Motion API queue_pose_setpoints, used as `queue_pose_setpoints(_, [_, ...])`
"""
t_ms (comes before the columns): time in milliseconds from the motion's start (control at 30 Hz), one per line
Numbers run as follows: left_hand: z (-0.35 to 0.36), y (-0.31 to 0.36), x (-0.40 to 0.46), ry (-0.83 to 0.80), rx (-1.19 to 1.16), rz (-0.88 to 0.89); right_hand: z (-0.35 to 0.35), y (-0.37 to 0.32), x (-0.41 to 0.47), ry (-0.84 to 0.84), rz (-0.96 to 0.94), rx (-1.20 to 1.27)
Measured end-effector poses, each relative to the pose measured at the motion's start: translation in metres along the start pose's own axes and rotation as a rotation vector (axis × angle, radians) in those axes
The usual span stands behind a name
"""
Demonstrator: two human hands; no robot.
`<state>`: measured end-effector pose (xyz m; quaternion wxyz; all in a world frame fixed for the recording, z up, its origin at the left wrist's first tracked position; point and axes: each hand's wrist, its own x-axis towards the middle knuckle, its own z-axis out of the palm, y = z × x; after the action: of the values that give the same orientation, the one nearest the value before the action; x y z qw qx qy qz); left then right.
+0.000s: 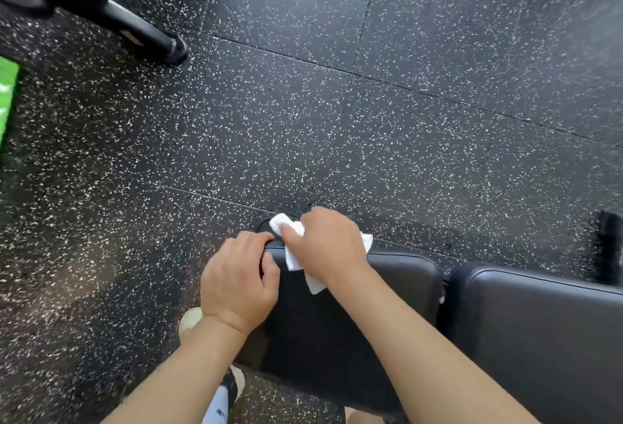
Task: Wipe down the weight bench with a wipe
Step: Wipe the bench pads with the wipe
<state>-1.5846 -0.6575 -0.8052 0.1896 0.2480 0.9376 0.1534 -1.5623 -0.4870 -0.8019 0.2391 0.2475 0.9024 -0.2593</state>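
The black padded weight bench (337,339) runs from the bottom centre to the right edge, with a seat pad and a longer back pad (539,339) split by a gap. My right hand (328,243) grips a crumpled white wipe (293,256) at the far corner of the seat pad. The wipe sticks out past my fingers on both sides. My left hand (237,280) grips the seat pad's left end, fingers curled over its edge and thumb on top.
Black rubber floor with white flecks (303,103) surrounds the bench. A dark machine foot and tube (145,31) stand at the upper left, with green turf (8,100) at the left edge. My shoes (232,386) show below the seat pad. A black bench foot (610,248) shows far right.
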Motion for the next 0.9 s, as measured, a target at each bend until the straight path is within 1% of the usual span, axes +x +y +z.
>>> queue_pose_setpoints(67, [-0.003, 0.001, 0.000, -0.002, -0.018, 0.006, -0.002, 0.008, -0.004, 0.001, -0.017, 0.026])
queue_pose_setpoints(133, [-0.005, 0.002, 0.000, 0.014, -0.035, 0.010, -0.008, 0.027, -0.009, 0.017, -0.006, 0.001])
queue_pose_setpoints(267, [-0.011, 0.004, -0.001, 0.042, -0.092, 0.008, -0.032, 0.085, -0.019, 0.031, 0.205, -0.074])
queue_pose_setpoints(333, [-0.013, 0.004, -0.002, 0.037, -0.110, 0.005, -0.041, 0.101, -0.025, 0.041, 0.264, -0.074])
queue_pose_setpoints(433, [-0.014, -0.007, -0.012, 0.024, -0.208, -0.091, -0.040, 0.091, -0.027, 0.045, 0.252, -0.127])
queue_pose_setpoints(500, [-0.009, -0.020, -0.033, 0.019, -0.277, -0.186, -0.032, 0.064, -0.024, 0.031, 0.202, -0.181])
queue_pose_setpoints(633, [0.004, -0.049, -0.092, -0.021, -0.474, -0.374, 0.004, -0.029, -0.008, 0.095, 0.009, -0.184])
queue_pose_setpoints(667, [0.007, -0.051, -0.104, -0.037, -0.520, -0.414, 0.013, -0.053, -0.005, 0.111, -0.071, -0.208])
queue_pose_setpoints(733, [0.013, -0.050, -0.122, -0.053, -0.616, -0.471, 0.032, -0.096, -0.005, 0.117, -0.321, -0.335])
queue_pose_setpoints(800, [0.014, -0.044, -0.129, -0.047, -0.714, -0.517, 0.050, -0.129, -0.014, 0.051, -0.587, -0.506])
queue_pose_setpoints(833, [0.014, -0.042, -0.129, -0.035, -0.764, -0.538, 0.059, -0.138, -0.021, 0.001, -0.696, -0.552])
queue_pose_setpoints(900, [0.015, -0.037, -0.130, -0.009, -0.841, -0.573, 0.065, -0.140, -0.026, -0.073, -0.806, -0.604])
